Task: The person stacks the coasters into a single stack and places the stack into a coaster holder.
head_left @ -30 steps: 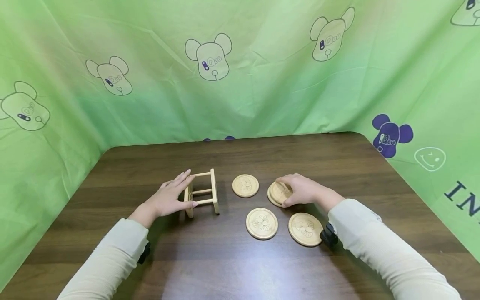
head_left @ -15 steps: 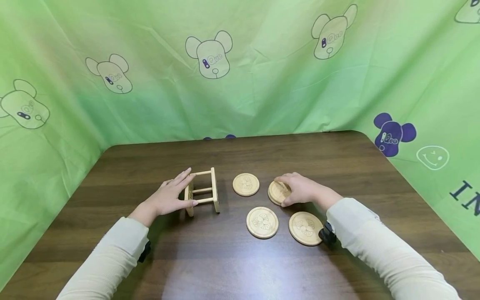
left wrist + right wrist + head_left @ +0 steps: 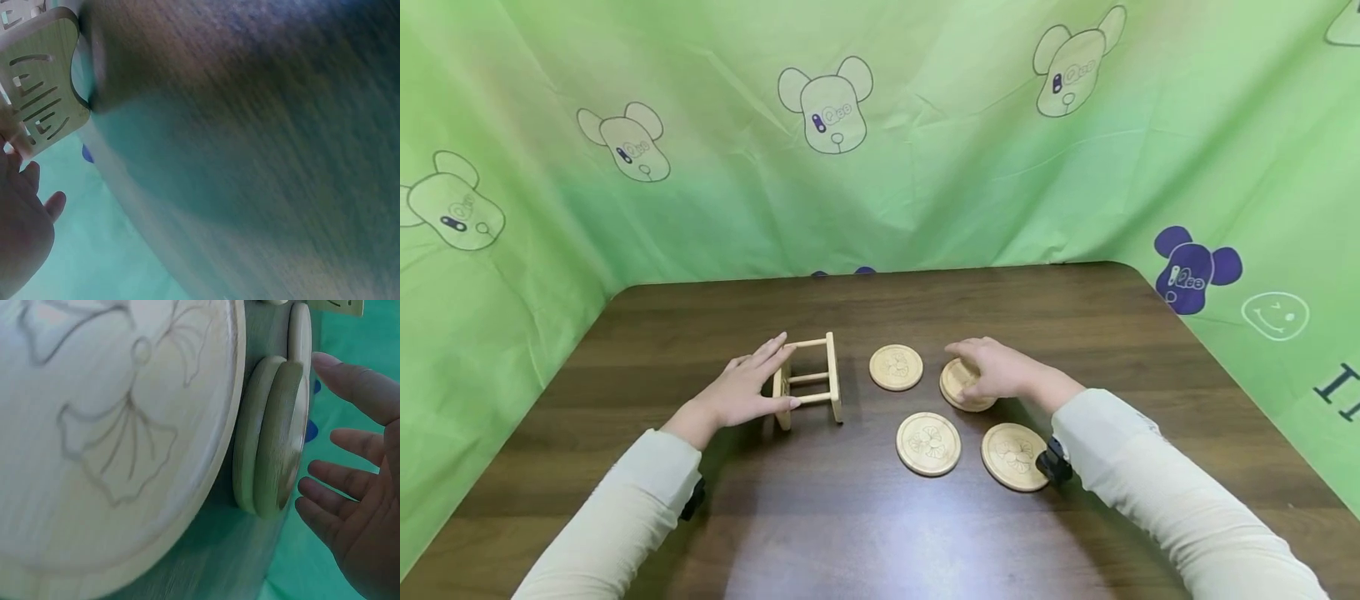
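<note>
In the head view my left hand holds a small wooden coaster rack lying on the table, thumb along its near side and fingers over the far side. The left wrist view shows the rack's slotted end panel above those fingers. My right hand hovers over two stacked round wooden coasters. Its fingers stand spread and apart from the stack in the right wrist view. Three single coasters lie flat nearby: one at the back, one in front, one by the right wrist.
The dark wooden table has a light glare near its front. Behind and beside it hangs a green curtain printed with cartoon bear heads. A black wrist camera on the right arm overlaps the nearest coaster's edge.
My right hand has let go of the upper coaster and lifted slightly; that coaster now sits squarely on the one beneath. The left hand and the rack keep their place.
</note>
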The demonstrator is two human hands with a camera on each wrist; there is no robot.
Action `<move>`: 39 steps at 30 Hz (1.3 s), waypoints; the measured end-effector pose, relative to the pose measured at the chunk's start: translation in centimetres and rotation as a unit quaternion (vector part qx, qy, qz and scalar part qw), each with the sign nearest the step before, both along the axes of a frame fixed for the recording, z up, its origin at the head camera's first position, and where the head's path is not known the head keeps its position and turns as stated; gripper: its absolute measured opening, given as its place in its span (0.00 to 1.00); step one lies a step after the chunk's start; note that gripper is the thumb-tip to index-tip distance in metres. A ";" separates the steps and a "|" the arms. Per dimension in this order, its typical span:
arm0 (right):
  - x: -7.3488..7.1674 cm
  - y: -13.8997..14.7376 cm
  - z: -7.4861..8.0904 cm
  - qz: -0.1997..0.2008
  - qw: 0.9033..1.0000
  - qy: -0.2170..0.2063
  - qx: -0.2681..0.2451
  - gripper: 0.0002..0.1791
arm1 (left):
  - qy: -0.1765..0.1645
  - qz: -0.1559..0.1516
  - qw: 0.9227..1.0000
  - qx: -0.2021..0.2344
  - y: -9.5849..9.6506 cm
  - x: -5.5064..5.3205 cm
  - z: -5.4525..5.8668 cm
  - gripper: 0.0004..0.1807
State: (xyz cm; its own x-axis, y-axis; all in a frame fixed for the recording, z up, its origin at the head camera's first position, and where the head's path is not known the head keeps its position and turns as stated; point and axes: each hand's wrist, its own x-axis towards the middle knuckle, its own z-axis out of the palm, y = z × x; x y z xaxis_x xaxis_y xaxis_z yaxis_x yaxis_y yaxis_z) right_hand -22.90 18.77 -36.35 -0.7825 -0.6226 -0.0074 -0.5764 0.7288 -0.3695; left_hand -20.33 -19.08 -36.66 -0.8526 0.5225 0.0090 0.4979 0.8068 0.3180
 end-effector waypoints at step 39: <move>-2.7 -7.6 -1.1 -0.011 0.998 -0.062 -0.009 0.43 | -0.006 0.006 1.000 -0.002 0.1 0.0 0.1 0.44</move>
State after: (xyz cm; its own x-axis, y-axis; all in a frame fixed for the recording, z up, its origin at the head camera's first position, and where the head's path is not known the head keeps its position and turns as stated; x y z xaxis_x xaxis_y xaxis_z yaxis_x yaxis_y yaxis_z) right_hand -25.56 11.17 -37.46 -0.7895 -0.6064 -0.0947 -0.5091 0.7332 -0.4507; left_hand -20.32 -18.98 -36.55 -0.8588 0.5123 -0.0027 0.4846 0.8140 0.3202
